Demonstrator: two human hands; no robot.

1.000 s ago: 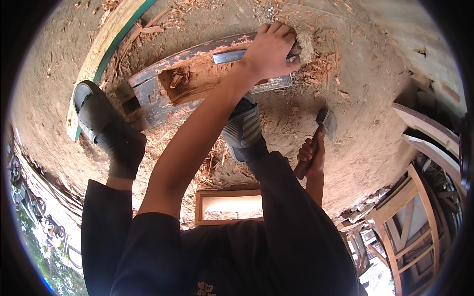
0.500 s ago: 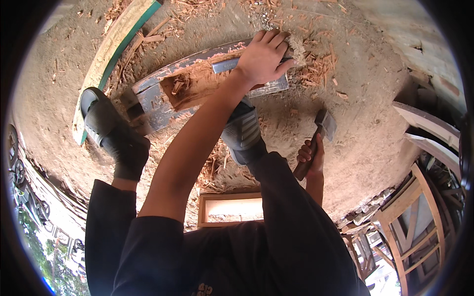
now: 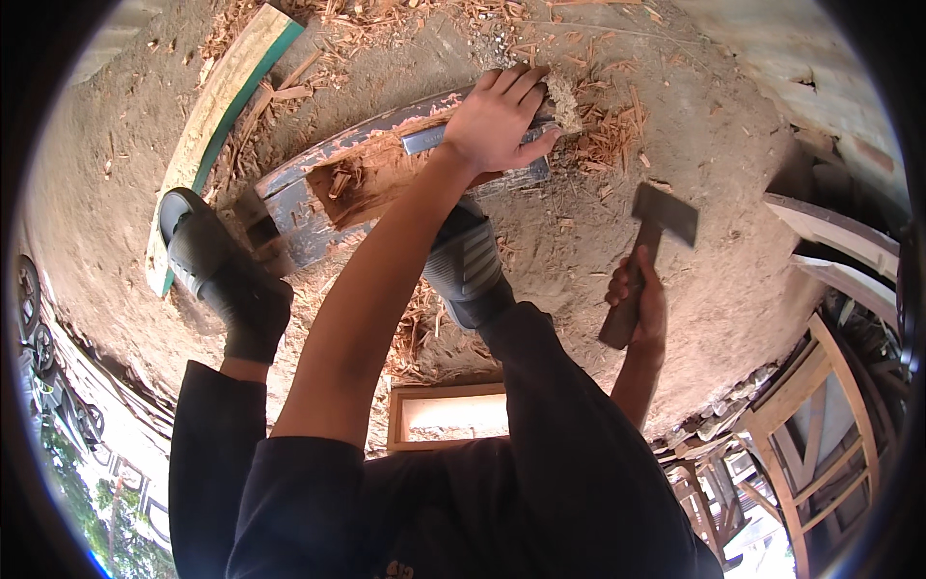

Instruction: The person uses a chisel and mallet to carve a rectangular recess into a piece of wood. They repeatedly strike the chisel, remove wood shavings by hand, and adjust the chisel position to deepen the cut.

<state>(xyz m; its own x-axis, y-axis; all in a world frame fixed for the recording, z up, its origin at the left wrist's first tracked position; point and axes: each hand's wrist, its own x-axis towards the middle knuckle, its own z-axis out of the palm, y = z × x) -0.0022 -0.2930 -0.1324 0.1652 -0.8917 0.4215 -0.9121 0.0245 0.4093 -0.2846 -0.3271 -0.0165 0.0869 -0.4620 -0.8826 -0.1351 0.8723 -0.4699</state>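
A curved timber (image 3: 294, 217) with flaking grey paint lies on the ground, a long hollow cut into its bare reddish wood. My left hand (image 3: 495, 118) grips its right end, fingers over the far edge and thumb apart on the near side. Beside that wrist, a blue bar (image 3: 425, 139) rests over the hollow, partly covered by the hand. To the right, my right hand (image 3: 644, 297) is closed around the dark handle of a hatchet (image 3: 666, 214), its broad metal head raised above the ground.
My sandalled left foot (image 3: 198, 236) stands by a curved green-edged plank (image 3: 217, 125); my right foot (image 3: 465, 256) is against the timber's near side. Wood chips (image 3: 617, 130) litter the dirt. A wooden frame (image 3: 395, 417) lies close to me, and chair-like frames (image 3: 810, 434) stand at right.
My right hand has lifted the hatchet and moved it to the right, turning its head. My left hand stays on the timber; the whole view has shifted slightly.
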